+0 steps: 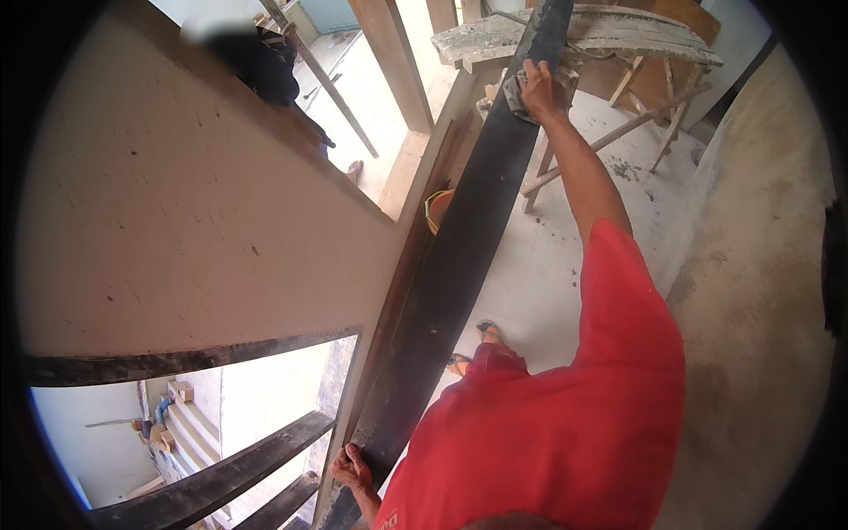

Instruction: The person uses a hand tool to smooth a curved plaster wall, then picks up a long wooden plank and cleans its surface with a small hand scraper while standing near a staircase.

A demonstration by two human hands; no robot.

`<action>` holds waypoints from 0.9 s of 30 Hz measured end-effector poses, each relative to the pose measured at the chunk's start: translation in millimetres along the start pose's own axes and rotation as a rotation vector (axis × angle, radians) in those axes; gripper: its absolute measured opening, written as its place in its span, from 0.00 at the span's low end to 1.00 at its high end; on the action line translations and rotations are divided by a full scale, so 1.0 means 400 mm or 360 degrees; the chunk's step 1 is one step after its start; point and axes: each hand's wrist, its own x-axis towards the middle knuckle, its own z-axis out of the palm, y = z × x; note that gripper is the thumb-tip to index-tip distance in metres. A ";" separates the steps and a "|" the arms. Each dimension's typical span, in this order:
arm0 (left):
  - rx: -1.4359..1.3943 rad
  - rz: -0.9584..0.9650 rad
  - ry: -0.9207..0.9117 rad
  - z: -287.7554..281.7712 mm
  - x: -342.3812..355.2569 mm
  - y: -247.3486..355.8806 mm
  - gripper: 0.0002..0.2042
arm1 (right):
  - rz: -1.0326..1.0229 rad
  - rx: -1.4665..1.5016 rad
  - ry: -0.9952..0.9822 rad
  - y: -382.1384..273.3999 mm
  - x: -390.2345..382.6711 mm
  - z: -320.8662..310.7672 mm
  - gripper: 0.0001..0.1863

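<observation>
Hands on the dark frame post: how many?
2. The right hand presses a grey rag on the dark frame post near its top, arm outstretched. The left hand grips the post's lower end by the window opening. No other hands show.

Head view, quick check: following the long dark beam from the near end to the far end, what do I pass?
Left hand gripping the dark beam at its near end → sandalled feet beside it on the floor → orange bucket → right hand pressing a grey rag on the beam → wooden trestle.
</observation>
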 end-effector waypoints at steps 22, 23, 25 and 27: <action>0.0388 -0.0441 0.0075 -0.027 -0.074 -0.110 0.25 | 0.0235 0.0182 -0.0046 -0.060 0.184 -0.013 0.18; 0.0414 -0.0425 0.0069 -0.022 -0.057 -0.112 0.24 | 0.0095 0.0303 -0.0139 -0.076 0.139 -0.032 0.18; 0.0485 -0.0451 0.0073 -0.029 -0.071 -0.105 0.24 | -0.0100 0.0565 -0.0479 -0.123 0.036 0.005 0.18; 0.0543 -0.0459 0.0076 -0.031 -0.059 -0.107 0.24 | -0.0239 0.0514 -0.0385 -0.124 0.008 0.006 0.18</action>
